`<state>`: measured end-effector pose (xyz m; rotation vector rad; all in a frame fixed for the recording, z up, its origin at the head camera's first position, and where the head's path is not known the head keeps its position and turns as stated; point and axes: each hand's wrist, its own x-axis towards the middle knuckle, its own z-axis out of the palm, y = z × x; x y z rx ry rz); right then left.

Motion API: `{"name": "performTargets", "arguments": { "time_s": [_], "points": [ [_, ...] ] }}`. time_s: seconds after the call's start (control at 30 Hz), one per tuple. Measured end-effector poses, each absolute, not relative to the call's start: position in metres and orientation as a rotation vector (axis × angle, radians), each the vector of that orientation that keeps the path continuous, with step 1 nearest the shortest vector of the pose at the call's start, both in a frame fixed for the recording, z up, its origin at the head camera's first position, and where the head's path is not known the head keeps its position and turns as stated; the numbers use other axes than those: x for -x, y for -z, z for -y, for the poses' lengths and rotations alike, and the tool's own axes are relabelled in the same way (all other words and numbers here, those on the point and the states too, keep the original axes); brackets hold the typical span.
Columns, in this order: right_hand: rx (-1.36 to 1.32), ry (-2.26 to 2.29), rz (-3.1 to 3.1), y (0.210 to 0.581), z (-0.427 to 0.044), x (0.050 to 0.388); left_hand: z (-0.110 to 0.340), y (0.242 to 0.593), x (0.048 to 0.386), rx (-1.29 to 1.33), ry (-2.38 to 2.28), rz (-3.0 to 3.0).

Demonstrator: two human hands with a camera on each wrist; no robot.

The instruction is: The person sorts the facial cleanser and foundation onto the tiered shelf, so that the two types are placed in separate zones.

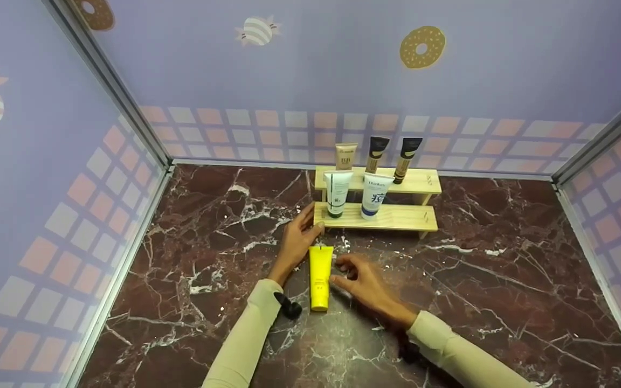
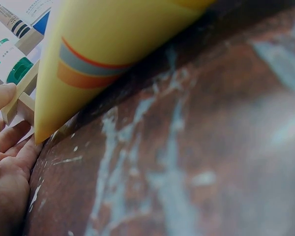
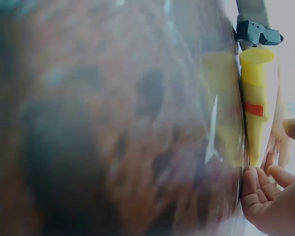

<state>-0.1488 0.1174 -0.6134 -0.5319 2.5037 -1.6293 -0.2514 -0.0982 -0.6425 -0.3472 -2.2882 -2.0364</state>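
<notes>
A yellow squeeze tube (image 1: 320, 277) lies flat on the marble-patterned table between the hands, its cap end toward the person. My left hand (image 1: 295, 240) grips the left end of the wooden two-step stand (image 1: 405, 217), thumb at its front corner and fingers along its side. In the left wrist view the thumb (image 2: 2, 96) meets the wood, with the yellow tube (image 2: 113, 44) large beside it. Just right of the tube is my right hand (image 1: 367, 285), fingers loosely curled, thumb close to the tube. Nothing shows in its grasp in the right wrist view.
On the lower step stand a white tube with a green cap (image 1: 337, 194) and a white tube with a blue cap (image 1: 376, 196). The upper step holds a beige tube (image 1: 346, 156) and two black-and-gold tubes (image 1: 376, 153). Patterned walls (image 1: 337, 70) enclose the table.
</notes>
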Motion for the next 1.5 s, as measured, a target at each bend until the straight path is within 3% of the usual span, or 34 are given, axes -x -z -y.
{"name": "performTargets", "arguments": {
  "time_s": [0.9,1.5],
  "points": [
    [0.326,1.197,-2.809,0.606,-0.076,0.150,0.099,0.643,0.252,0.368,2.019,2.311],
    [0.286,1.273,-2.630,0.598,-0.088,0.156,0.098,0.642,0.253,0.364,2.039,2.268]
  ]
}}
